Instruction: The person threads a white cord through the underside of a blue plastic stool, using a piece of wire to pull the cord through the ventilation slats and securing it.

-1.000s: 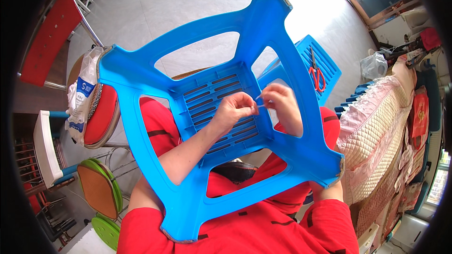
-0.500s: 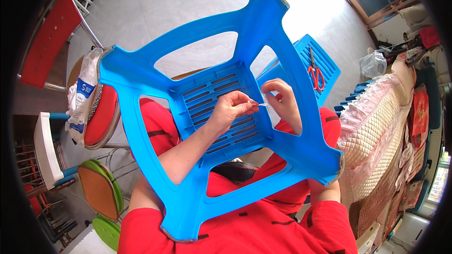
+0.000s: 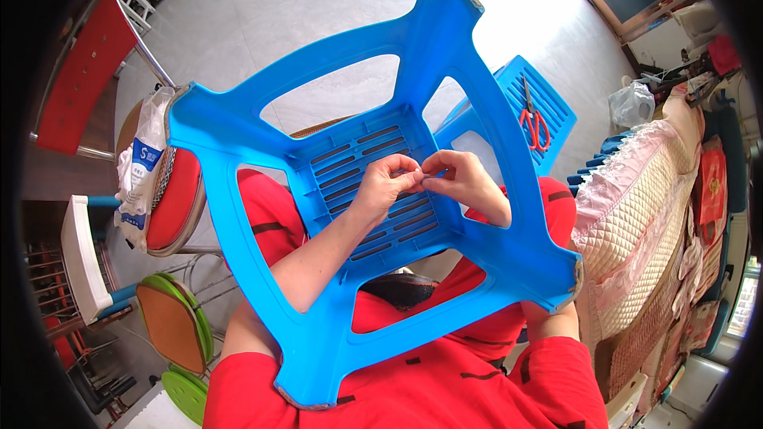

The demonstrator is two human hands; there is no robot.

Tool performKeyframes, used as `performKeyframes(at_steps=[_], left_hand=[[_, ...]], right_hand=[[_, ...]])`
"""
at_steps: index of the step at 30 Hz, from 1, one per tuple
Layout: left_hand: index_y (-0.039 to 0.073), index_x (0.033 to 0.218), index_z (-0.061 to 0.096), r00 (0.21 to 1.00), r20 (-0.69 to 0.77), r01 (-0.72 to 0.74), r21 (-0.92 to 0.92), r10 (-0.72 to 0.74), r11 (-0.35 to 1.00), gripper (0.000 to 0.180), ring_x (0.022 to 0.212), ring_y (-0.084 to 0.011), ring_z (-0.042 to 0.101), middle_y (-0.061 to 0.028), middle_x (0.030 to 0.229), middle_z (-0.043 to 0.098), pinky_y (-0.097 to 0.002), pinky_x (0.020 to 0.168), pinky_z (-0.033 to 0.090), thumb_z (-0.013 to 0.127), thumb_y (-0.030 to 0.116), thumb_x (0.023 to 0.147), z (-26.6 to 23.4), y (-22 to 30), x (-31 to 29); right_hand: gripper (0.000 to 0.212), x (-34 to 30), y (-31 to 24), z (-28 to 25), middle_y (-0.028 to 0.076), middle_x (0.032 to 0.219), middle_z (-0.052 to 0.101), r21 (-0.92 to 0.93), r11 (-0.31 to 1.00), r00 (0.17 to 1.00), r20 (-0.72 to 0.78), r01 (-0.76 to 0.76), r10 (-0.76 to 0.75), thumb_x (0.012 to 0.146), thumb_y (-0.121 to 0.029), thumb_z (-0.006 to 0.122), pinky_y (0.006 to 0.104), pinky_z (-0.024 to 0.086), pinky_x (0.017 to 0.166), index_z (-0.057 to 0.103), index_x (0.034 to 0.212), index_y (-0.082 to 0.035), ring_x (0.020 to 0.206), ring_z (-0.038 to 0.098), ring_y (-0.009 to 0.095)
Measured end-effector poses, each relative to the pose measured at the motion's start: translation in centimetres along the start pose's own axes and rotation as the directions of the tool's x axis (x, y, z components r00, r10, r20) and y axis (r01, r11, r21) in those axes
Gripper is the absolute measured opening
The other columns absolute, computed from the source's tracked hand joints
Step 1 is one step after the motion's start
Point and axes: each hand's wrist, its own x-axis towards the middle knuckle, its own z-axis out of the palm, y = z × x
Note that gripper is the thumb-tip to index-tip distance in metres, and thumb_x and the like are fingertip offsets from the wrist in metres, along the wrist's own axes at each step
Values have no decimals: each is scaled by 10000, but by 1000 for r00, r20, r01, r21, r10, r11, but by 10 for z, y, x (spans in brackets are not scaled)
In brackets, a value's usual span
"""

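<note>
A blue plastic stool [image 3: 365, 352] lies upside down across my lap, its legs pointing up toward me. Inside its frame, over the slatted seat, my left hand [image 3: 387, 188] is closed in a pinch on a thin white strip [image 3: 419, 172]. My right hand [image 3: 467, 183] reaches in through the opening on the stool's right side. Its thumb and forefinger are pinched together at the same spot, touching the left fingertips. Only a speck of the strip shows; the fingers cover the rest.
Red-handled scissors [image 3: 534, 129] rest on a second blue stool [image 3: 554, 103] beyond the right side. At left stands a red-seated chair [image 3: 174, 202] with a white plastic bag [image 3: 143, 160] on it. Quilted bedding [image 3: 636, 191] is heaped at right.
My right hand has moved left, and its fingertips now meet those of my left hand. The white strip, which stuck out before, is mostly covered. The stool has hardly shifted.
</note>
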Motion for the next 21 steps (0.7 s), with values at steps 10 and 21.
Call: performKeyframes(at_steps=[10,21], left_hand=[[11,956,644,1000,5,13,82,-14,997,92,794,-155,664,-88,877,675,-262,711,541,661,72,889,3,16,-6],[-11,1088,588,999,9,35,93,-36,995,205,799,-199,685,-133,943,664,-285,726,564,524,151,982,0,34,-7]], right_hand=[[135,0,8,0,97,810,693,-49,998,998,-36,41,-43,806,-39,704,254,536,695,688,925,22,748,660,133],[132,3,-2,1,61,759,671,73,991,993,43,-114,111,864,-51,658,229,483,555,677,971,23,654,622,97]])
